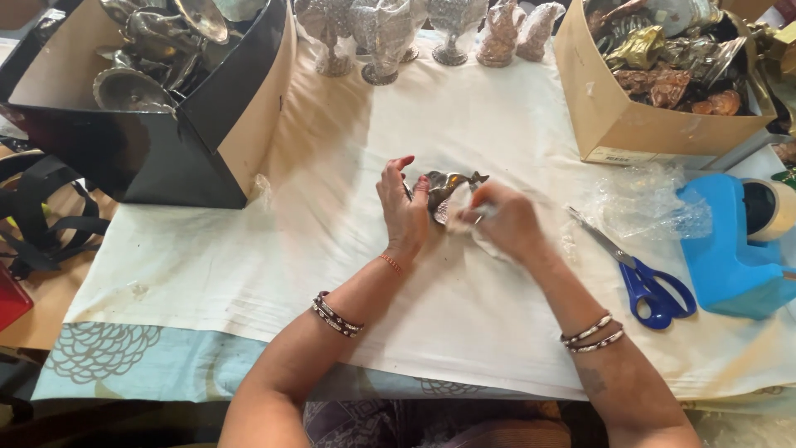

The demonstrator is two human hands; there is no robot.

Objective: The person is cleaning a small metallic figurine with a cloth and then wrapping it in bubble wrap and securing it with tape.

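So both hands are working on one small metal figurine point(445, 189), dark silvery with a bit of a brassy shine, sitting right in the middle of the cloth-covered surface point(464, 124). The left hand point(404, 207) has its fingers curled around the figurine's left side, holding it upright-ish. The right hand point(507, 220) has its fingers pinched narrow on a scrap of white cloth point(464, 217) pressed against the figurine's right side (can't tell exactly how much of the piece is under the cloth).

Stuff around the fingers: off to the right of the right hand lie blue-handled scissors point(643, 278), blades pointing back toward the fingers, with some crumpled clear plastic point(651, 199) just beyond them and a blue tape dispenser point(730, 249) further right. Well ahead of the fingers there's a row of wrapped metal figures point(414, 33) along the far edge. Ahead and left is a black box point(166, 124) full of metal pieces, ahead and right a tan cardboard box point(618, 116) with more.
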